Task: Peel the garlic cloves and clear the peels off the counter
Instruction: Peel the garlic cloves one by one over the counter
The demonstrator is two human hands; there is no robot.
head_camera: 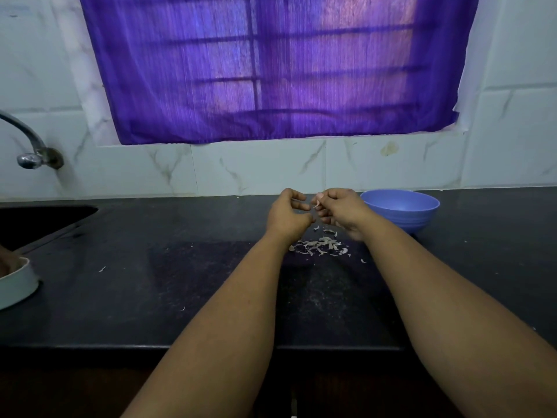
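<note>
Both hands are raised over the dark counter (126,297), close to the tiled wall. My right hand (339,208) pinches a small pale garlic clove (317,202) at its fingertips. My left hand (287,214) is just left of it, fingers curled, thumb and forefinger near the clove; whether it holds anything is hidden. Below the hands lies a heap of whitish garlic peels (321,245) on the counter. A few peel flakes (327,231) are in the air or lying just under the hands.
A blue bowl (402,208) stands right behind my right hand. Stray peel bits (102,269) lie further left on the counter. A sink (39,224) and tap (33,149) are at the far left, with a white dish (18,285) near the left edge.
</note>
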